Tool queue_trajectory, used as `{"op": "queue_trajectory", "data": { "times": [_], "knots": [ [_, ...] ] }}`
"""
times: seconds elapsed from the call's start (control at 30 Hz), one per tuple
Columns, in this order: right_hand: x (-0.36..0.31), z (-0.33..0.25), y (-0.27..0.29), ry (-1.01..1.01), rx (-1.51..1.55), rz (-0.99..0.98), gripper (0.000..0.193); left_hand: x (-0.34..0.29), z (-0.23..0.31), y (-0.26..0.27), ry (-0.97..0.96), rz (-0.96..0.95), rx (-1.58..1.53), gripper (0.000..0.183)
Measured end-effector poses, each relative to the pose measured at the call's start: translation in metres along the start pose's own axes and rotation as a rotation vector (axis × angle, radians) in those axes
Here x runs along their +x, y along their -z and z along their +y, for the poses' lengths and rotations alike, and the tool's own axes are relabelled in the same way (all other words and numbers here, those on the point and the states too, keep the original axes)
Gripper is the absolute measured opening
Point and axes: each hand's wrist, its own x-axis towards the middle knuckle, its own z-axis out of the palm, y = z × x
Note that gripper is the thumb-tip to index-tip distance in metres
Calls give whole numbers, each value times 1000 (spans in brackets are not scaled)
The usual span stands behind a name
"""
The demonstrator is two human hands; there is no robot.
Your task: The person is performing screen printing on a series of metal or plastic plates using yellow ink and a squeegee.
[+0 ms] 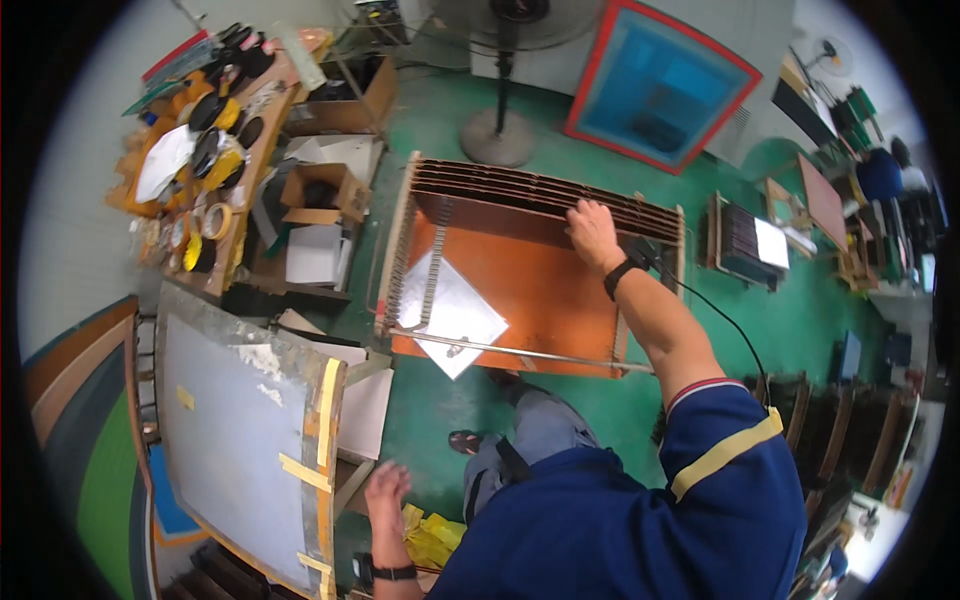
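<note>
In front of me stands a drying rack with orange shelves (545, 285) and metal springs along its side. Several dark wire shelves (480, 185) are raised at its far side. My right hand (592, 236) is at their near edge, fingers curled over the rim of one shelf. A whitish square sheet (450, 312) lies askew on the lower orange shelf, its near corner past the front bar. My left hand (386, 490) hangs low beside a large framed printing screen (240, 400) with yellow tape on its edge. Its fingers are loosely bent and hold nothing visible.
At the left, a wooden table (262, 150) carries tape rolls and tins, with cardboard boxes (322, 192) beside it. A fan base (498, 138) and a red-framed blue screen (665, 85) stand beyond the rack. A black cable (728, 318) hangs at its right. Yellow plastic (432, 538) lies near my left hand.
</note>
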Motion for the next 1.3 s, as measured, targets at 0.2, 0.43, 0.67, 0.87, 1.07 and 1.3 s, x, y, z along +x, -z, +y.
{"op": "queue_trajectory", "data": {
  "times": [0.2, 0.43, 0.67, 0.87, 1.07, 1.3],
  "knots": [
    [12, 42, 121, 167, 213, 86, 15, 29, 87, -116, -276, -458, 175, 39],
    [-63, -114, 272, 539, 288, 383, 15, -28, 151, -234, -437, -699, -234, 33],
    [-98, -220, 271, 604, 552, -36, 56, -9, 108, -91, -315, -319, -836, 34],
    [-36, -303, 237, 478, 993, -1038, 48, -21, 46, 120, -528, -300, -807, 34],
    [-109, -455, 213, 172, 1397, -1124, 29, -64, -21, 223, -685, -49, -1139, 30],
    [-100, -584, 178, 155, 1538, -1179, 26, -105, -131, 232, -670, -108, -1137, 37]
  ]
}}
